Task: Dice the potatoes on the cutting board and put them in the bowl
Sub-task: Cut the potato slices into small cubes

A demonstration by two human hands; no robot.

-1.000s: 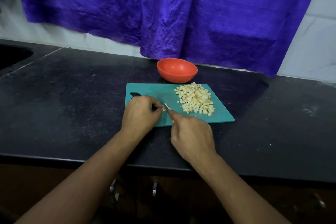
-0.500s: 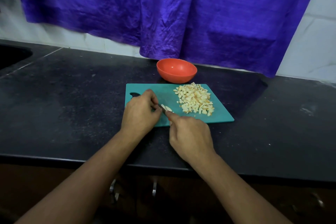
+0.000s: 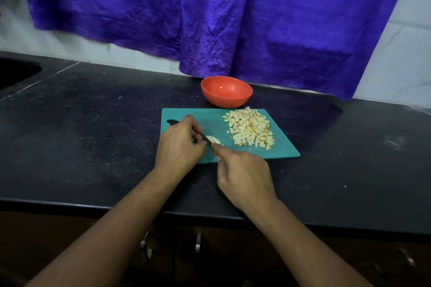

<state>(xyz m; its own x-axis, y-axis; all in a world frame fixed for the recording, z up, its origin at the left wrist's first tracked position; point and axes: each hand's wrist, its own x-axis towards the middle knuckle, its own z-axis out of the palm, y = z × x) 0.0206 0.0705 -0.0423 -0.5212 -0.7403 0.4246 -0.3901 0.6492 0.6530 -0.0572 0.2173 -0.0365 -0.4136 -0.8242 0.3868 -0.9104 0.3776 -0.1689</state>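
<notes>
A teal cutting board (image 3: 282, 150) lies on the black counter with a heap of diced potato (image 3: 249, 128) on its right half. Just behind the board stands an empty orange bowl (image 3: 226, 92). My left hand (image 3: 178, 144) has curled fingers on a small pale potato piece (image 3: 214, 139) near the board's front middle. My right hand (image 3: 242, 176) grips a knife (image 3: 207, 140) whose dark blade lies across that piece; the handle is mostly hidden in my fist.
The black counter (image 3: 93, 137) stretches wide on both sides. A sink recess (image 3: 16, 73) sits at the far left. A purple cloth (image 3: 210, 14) hangs over the white tiled wall behind the bowl. The counter's front edge runs under my forearms.
My left hand shifted slightly left and back along the potato piece, and the knife blade followed it across the piece. The heap and the bowl stayed put.
</notes>
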